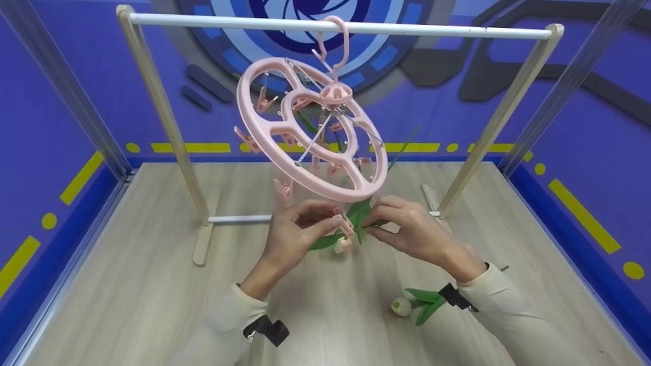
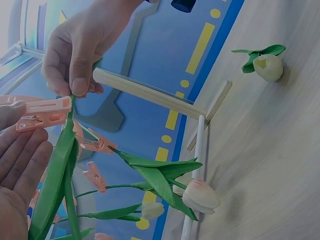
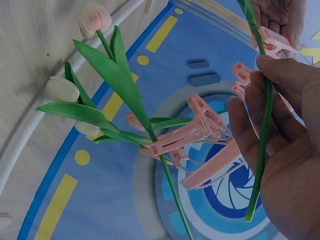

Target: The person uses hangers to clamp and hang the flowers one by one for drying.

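A pink clothespin (image 1: pixel 345 223) is pinched between the thumb and fingers of my left hand (image 1: pixel 292 231), below a round pink clip hanger (image 1: pixel 262 129). The clothespin's tip meets the green stem (image 3: pixel 264 145) of a tulip; I cannot tell whether it grips the stem. My right hand (image 1: pixel 412 229) pinches that stem just beside the clothespin, and the stem's cut end runs down across the palm in the right wrist view. Long leaves (image 2: pixel 52 185) spread on the left hand's side; its flower cannot be made out. Other tulips (image 2: pixel 200 196) hang head down from the hanger's clothespins (image 3: pixel 182 137).
The hanger hooks over a white bar (image 1: pixel 437 30) between two wooden posts (image 1: pixel 488 132). A white tulip (image 1: pixel 401 306) lies on the wooden table (image 1: pixel 325 325) below the right forearm. Blue printed panels (image 1: pixel 585 152) enclose the back and sides.
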Demonstrator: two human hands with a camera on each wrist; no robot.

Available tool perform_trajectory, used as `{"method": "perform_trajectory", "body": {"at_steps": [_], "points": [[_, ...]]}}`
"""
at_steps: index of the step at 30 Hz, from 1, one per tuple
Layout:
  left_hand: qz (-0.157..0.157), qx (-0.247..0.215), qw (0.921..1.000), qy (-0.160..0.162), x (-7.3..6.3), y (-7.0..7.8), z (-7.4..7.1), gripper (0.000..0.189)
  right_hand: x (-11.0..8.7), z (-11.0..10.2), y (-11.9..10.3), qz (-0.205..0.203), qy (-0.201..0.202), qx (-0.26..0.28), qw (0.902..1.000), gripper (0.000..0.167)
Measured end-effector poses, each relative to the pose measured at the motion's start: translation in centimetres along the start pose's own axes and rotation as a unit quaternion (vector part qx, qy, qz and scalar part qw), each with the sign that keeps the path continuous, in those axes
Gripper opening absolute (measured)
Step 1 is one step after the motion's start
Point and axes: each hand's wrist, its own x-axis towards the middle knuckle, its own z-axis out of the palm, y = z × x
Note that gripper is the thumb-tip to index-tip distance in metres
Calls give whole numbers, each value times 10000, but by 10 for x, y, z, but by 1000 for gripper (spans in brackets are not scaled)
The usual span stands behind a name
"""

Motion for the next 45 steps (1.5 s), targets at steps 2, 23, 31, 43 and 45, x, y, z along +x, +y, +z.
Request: {"method": "perform_trajectory", "body": {"at_steps": [2,23,31,43,45], "points": [[7,-2,10000,8,0,1,0,26,1,1,0,-49,38,22,10000,26],[140,-70,9999,11,2,0,2,24,3,3,-4,-504,214,-106,9984,25],[182,-53,9998,22,3,1,2,23,4,3,-5,-585,238,-123,9979,27],[-116,-88,9999,-91,0,5,-3,32,4,1,-8,-497,194,-55,9986,30],[-194,-126,9997,-72,-1,4,-5,33,3,-1,-7,-482,189,-53,9986,31]]}}
